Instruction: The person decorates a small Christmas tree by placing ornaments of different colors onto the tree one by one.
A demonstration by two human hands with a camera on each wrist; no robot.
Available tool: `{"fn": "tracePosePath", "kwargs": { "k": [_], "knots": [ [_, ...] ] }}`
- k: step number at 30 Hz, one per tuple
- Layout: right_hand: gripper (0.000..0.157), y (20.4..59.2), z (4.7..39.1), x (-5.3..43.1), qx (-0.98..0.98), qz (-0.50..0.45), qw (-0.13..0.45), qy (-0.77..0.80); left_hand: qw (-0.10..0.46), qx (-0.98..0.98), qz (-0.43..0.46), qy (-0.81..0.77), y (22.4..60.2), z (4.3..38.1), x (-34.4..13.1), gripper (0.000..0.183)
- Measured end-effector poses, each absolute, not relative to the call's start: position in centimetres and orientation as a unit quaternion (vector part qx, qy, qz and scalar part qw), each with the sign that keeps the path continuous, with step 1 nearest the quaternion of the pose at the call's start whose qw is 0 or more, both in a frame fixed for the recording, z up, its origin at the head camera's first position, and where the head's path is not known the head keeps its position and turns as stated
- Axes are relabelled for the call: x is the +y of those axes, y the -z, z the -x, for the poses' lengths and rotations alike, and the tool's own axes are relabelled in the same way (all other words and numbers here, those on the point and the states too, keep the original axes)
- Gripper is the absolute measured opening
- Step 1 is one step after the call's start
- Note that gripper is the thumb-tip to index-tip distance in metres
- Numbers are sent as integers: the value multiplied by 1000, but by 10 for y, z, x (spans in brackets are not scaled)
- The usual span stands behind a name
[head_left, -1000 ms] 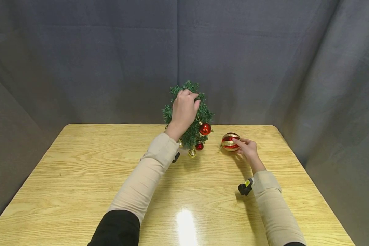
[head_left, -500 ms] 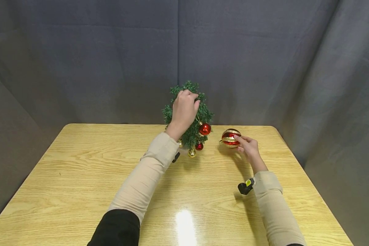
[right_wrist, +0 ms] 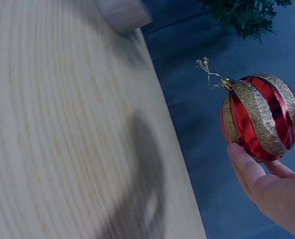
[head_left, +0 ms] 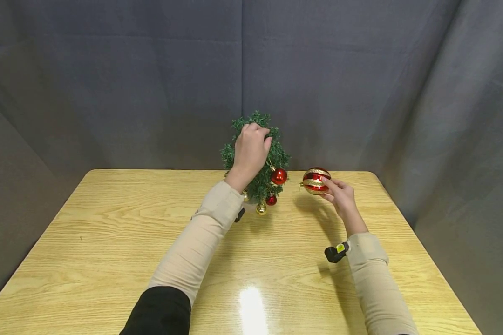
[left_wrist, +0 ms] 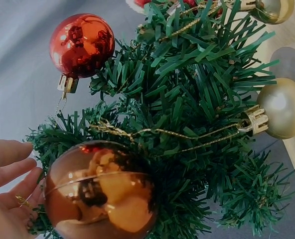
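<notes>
A small green Christmas tree (head_left: 276,151) stands at the table's far side, hung with baubles. My left hand (head_left: 250,151) is at its upper part, the fingers curled on the branches; the thumb is out of the left wrist view. A copper-coloured bauble (left_wrist: 100,194) hangs close by these fingers, with a red bauble (left_wrist: 81,46) and a pale gold bauble (left_wrist: 284,108) around it. My right hand (head_left: 341,195) holds a large red bauble with gold glitter stripes (head_left: 316,181) between thumb and fingers, above the table right of the tree. Its gold cap and string (right_wrist: 227,83) point toward the tree.
The wooden table (head_left: 130,242) has its back edge just behind the tree, with a grey curtain (head_left: 172,93) beyond. More baubles, red (head_left: 271,200) and gold (head_left: 261,209), hang low on the tree. Its pale base (right_wrist: 125,14) shows in the right wrist view.
My right hand has lifted the striped bauble off the table, and its cap has swung up to point left. My left hand has stayed at the tree.
</notes>
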State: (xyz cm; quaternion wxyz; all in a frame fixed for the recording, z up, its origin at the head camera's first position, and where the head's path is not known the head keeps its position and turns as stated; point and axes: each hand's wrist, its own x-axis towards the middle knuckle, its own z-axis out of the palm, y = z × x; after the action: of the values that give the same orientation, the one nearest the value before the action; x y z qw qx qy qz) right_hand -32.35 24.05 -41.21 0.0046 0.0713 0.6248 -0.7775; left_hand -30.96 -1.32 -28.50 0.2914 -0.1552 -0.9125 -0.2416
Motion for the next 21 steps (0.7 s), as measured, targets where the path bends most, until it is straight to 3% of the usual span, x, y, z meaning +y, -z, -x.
{"fn": "tracePosePath", "kwargs": {
  "k": [4,11,21],
  "knots": [
    [59,407,323,238,612,-58,-2,789,292,-912,156,243,284,309,-13,22],
    [26,396,322,232,585,-28,-23,810,296,-910,157,245,286,309,-14,22],
    [23,380,318,223,573,9,-37,818,296,-910,158,241,286,310,-13,22]
  ]
}}
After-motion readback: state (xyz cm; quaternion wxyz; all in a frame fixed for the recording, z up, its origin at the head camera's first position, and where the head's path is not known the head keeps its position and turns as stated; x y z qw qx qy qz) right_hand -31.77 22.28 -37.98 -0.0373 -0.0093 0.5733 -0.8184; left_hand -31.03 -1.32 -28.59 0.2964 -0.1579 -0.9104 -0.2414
